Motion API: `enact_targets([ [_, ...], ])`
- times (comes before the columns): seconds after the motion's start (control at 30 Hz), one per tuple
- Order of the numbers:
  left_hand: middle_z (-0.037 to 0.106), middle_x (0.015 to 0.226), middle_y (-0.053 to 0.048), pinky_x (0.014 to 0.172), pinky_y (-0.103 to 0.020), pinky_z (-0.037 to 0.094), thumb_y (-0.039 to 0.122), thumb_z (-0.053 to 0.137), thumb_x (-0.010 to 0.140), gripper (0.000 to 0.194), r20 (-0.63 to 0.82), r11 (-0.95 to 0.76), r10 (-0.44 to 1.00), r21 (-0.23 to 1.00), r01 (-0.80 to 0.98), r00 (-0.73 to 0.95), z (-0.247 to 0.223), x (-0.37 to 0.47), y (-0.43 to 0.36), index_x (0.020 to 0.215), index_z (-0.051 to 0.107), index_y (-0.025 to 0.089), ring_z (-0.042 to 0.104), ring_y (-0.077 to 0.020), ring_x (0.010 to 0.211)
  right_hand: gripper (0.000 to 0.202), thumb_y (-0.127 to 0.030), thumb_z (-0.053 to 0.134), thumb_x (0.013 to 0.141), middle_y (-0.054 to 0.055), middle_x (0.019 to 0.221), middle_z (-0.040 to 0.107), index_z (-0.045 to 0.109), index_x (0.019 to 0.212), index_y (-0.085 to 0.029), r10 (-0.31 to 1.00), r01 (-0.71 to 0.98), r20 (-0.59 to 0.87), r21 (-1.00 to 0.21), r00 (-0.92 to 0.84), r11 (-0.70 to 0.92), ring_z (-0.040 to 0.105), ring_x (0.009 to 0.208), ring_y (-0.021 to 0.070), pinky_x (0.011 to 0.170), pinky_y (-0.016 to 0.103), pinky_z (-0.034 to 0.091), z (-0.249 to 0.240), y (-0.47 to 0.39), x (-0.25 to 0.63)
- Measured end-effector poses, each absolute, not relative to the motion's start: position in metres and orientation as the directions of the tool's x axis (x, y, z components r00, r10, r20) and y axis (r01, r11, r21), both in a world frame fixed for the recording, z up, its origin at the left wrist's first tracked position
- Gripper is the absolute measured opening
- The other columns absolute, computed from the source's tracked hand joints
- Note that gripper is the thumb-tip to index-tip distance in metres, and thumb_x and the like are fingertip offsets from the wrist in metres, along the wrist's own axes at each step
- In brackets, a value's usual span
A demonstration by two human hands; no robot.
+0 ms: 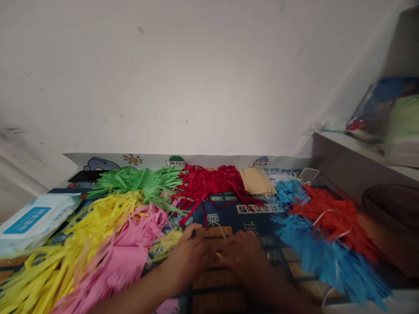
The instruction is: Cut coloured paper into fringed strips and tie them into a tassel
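My left hand (193,255) and my right hand (241,255) are close together low in the middle of the head view, fingers curled toward each other. Between the fingertips a small yellow bit (218,254) shows, and a thin pale strip (223,232) stands up by the right fingers. Blur hides what each hand pinches. Just left of my left hand lie loose yellow-green strips (166,244). Further left are fringed pink paper (134,257) and fringed yellow paper (94,218). Beyond the hands lies a heap of red fringe (212,183).
Green fringe (137,181) and a tan paper stack (258,181) lie along the back. On the right are blue fringe (330,257) and orange-red fringe (337,218) with white string. A wipes packet (36,222) is at left. A shelf (360,152) borders the right; a wall rises behind.
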State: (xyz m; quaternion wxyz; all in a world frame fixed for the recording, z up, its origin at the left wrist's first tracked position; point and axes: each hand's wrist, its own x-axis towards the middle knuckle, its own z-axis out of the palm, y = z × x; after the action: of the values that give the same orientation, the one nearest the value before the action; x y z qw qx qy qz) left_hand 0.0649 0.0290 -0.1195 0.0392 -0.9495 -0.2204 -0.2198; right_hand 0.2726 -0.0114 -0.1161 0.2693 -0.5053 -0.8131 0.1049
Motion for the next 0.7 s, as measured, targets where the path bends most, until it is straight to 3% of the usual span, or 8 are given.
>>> enact_targets([
  [0.07, 0.071, 0.082, 0.001, 0.108, -0.043, 0.03, 0.012, 0.046, 0.094, 0.021, 0.574, -0.94, 0.302, 0.047, 0.337, 0.761, -0.091, 0.055, 0.015, 0.097, 0.065, 0.02, 0.063, -0.0129, 0.074, 0.021, -0.033, 0.054, 0.091, 0.0, 0.084, 0.071, 0.072, 0.083, -0.024, 0.938, 0.583, 0.178, -0.744, -0.299, 0.327, 0.06, 0.082, 0.0166, 0.077, 0.03, 0.038, -0.092, -0.025, 0.269],
  [0.13, 0.073, 0.084, 0.001, 0.106, -0.037, 0.035, 0.013, 0.039, 0.097, 0.027, 0.591, -0.955, 0.265, 0.052, 0.292, 0.762, -0.069, 0.05, 0.005, 0.102, 0.064, 0.021, 0.065, -0.0117, 0.075, 0.026, -0.039, 0.056, 0.088, -0.001, 0.072, 0.068, 0.073, 0.08, -0.021, 0.933, 0.32, -0.07, -0.946, -0.354, 0.051, 0.057, 0.067, 0.0133, 0.064, 0.025, 0.038, -0.079, -0.032, 0.264],
  [0.2, 0.073, 0.082, 0.003, 0.097, -0.028, 0.044, 0.018, 0.036, 0.1, 0.029, 0.603, -0.944, 0.309, 0.102, 0.313, 0.736, -0.06, 0.05, -0.001, 0.101, 0.064, 0.023, 0.065, -0.0098, 0.072, 0.026, -0.042, 0.066, 0.077, -0.003, 0.06, 0.061, 0.072, 0.073, -0.017, 0.879, 0.07, -0.249, -0.968, -0.407, -0.241, 0.048, 0.052, 0.0091, 0.052, 0.021, 0.033, -0.08, -0.033, 0.258],
  [0.27, 0.072, 0.079, 0.003, 0.084, -0.022, 0.049, 0.022, 0.04, 0.099, 0.025, 0.649, -0.912, 0.394, 0.186, 0.366, 0.651, -0.064, 0.052, -0.003, 0.097, 0.065, 0.023, 0.065, -0.0089, 0.068, 0.026, -0.04, 0.076, 0.065, -0.004, 0.055, 0.057, 0.069, 0.064, -0.015, 0.887, -0.138, -0.289, -0.924, -0.361, -0.358, 0.042, 0.048, 0.0064, 0.049, 0.019, 0.029, -0.091, -0.034, 0.248],
  [0.37, 0.071, 0.077, 0.002, 0.084, -0.025, 0.05, 0.024, 0.05, 0.095, 0.017, 0.702, -0.847, 0.515, 0.329, 0.418, 0.492, -0.081, 0.059, -0.007, 0.088, 0.066, 0.022, 0.066, -0.0108, 0.069, 0.031, -0.037, 0.084, 0.055, -0.005, 0.054, 0.055, 0.062, 0.056, -0.015, 0.96, -0.408, -0.218, -0.871, -0.175, -0.272, 0.042, 0.048, 0.0056, 0.049, 0.018, 0.03, -0.113, -0.037, 0.229],
  [0.47, 0.071, 0.076, 0.001, 0.082, -0.025, 0.053, 0.027, 0.05, 0.094, 0.021, 0.686, -0.772, 0.626, 0.476, 0.421, 0.372, -0.096, 0.066, -0.013, 0.083, 0.067, 0.023, 0.068, -0.0123, 0.071, 0.034, -0.036, 0.087, 0.052, -0.007, 0.054, 0.053, 0.059, 0.061, -0.018, 0.977, -0.581, -0.207, -0.791, -0.043, -0.193, 0.043, 0.044, 0.0055, 0.045, 0.018, 0.031, -0.127, -0.042, 0.213],
  [0.57, 0.071, 0.076, -0.001, 0.066, -0.017, 0.055, 0.032, 0.053, 0.093, 0.022, 0.618, -0.697, 0.715, 0.592, 0.405, 0.327, -0.103, 0.069, -0.017, 0.083, 0.07, 0.024, 0.069, -0.012, 0.071, 0.036, -0.034, 0.089, 0.05, -0.007, 0.058, 0.056, 0.064, 0.071, -0.019, 0.973, -0.638, -0.229, -0.753, 0.027, -0.16, 0.045, 0.043, 0.006, 0.043, 0.017, 0.033, -0.13, -0.041, 0.207],
  [0.7, 0.073, 0.08, -0.001, 0.065, -0.013, 0.056, 0.039, 0.053, 0.092, 0.024, 0.58, -0.684, 0.725, 0.666, 0.297, 0.372, -0.105, 0.07, -0.012, 0.085, 0.073, 0.025, 0.071, -0.0118, 0.072, 0.025, -0.033, 0.089, 0.051, -0.004, 0.059, 0.059, 0.069, 0.06, -0.02, 0.987, -0.563, -0.121, -0.825, 0.102, -0.042, 0.052, 0.052, 0.0085, 0.051, 0.02, 0.04, -0.13, -0.039, 0.209],
])
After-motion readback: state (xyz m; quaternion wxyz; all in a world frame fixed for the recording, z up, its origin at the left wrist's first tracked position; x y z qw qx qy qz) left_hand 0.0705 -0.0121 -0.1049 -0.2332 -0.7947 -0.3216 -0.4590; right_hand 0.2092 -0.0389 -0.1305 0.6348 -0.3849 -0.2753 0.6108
